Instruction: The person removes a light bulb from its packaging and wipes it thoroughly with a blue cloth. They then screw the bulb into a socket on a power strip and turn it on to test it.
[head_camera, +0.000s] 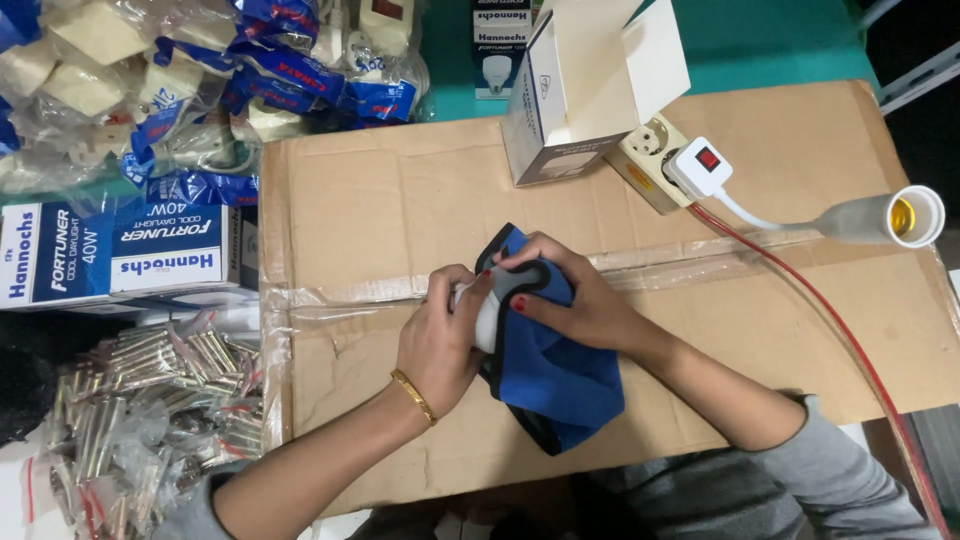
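A: What lies under everything?

B: A flattened cardboard sheet (400, 200), taped along the middle, covers most of the table. At its far edge stands an open white box (580, 100), and just beside that a cream socket block (650, 160) with a white switch plug (700, 165) in it. From the plug a bent white neck runs out to an empty lamp holder (890, 217) at the right, and a red cable (850, 350) trails toward the person.

A: And the work itself?

B: In the middle of the sheet lies a blue cloth (555, 375) with a dark edge. A white bulb (487, 318) sits half wrapped in its upper end.

A: How do the hands stand?

B: The left hand (440, 340) is curled around the bulb's bare side, fingers closed on it. The right hand (570, 295) presses the cloth over the top, thumb and fingers pinching fabric against the glass.

A: How should the wiping go, in your view?

B: I'd judge it goes best with the left hand holding the bulb steady by its base and turning it slowly, while the right rubs with light pressure. Squeezing hard risks cracking it. Keeping it low over the cardboard softens any slip.

A: Anything small nearby?

B: Bags of small metal tubes (150, 400) lie at the left.
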